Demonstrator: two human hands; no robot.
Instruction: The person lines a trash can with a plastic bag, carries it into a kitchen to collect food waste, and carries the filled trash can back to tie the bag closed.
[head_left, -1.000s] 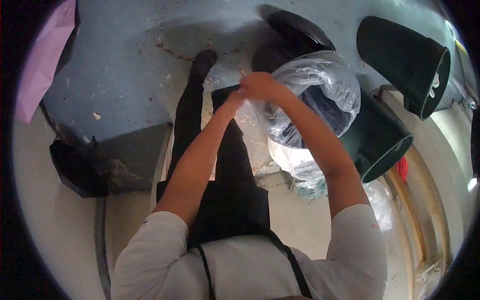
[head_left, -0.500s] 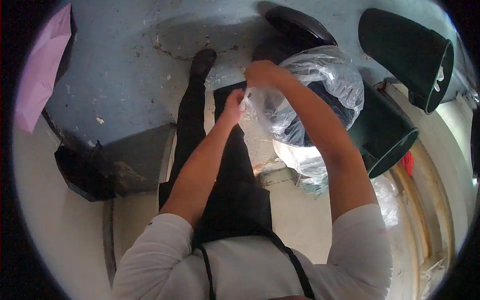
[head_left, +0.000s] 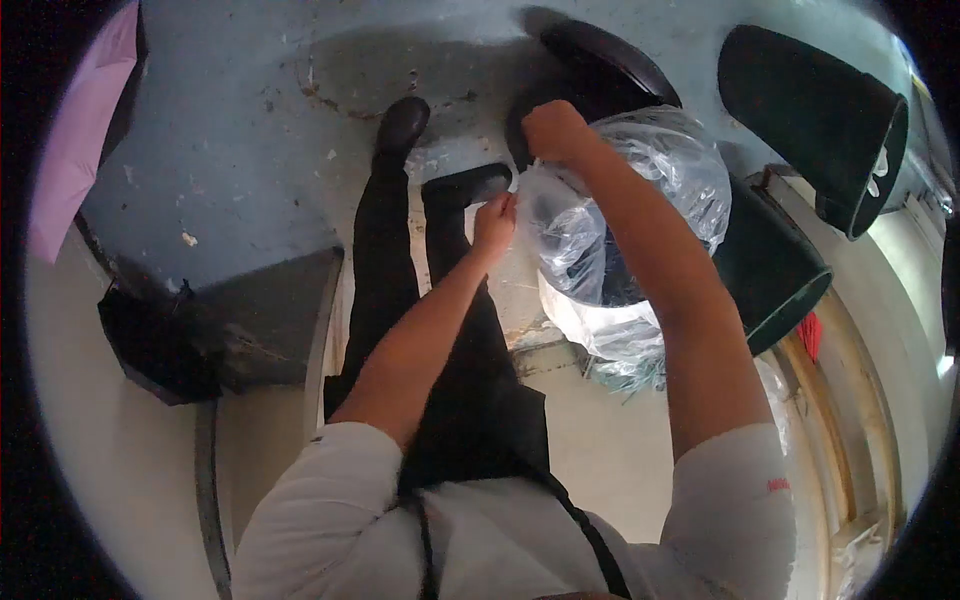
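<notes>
A clear plastic bag (head_left: 680, 160) lies over the top of a bin, its near-left edge gathered and pulled toward my hands. My right hand (head_left: 557, 132) is closed in a fist at the bag's upper left, gripping the plastic. Slightly lower and to the left, my left hand (head_left: 494, 228) pinches the bag's edge, fingers pressed together. Dark material shows inside the bag's opening. Beyond the bag, a black rounded lid (head_left: 612, 62) stands tilted.
Two dark green bins, one upper right (head_left: 800, 120) and one beside the bag (head_left: 765, 265), stand at the right. A pink umbrella (head_left: 85, 130) and a black umbrella (head_left: 155, 345) are at left. My shoes (head_left: 404, 122) are on the grey floor (head_left: 230, 120). Something red (head_left: 810, 338) hangs lower right.
Both hands have moved a little to the right. My right hand has risen slightly, my left has dropped slightly, and the plastic between them has shifted with them.
</notes>
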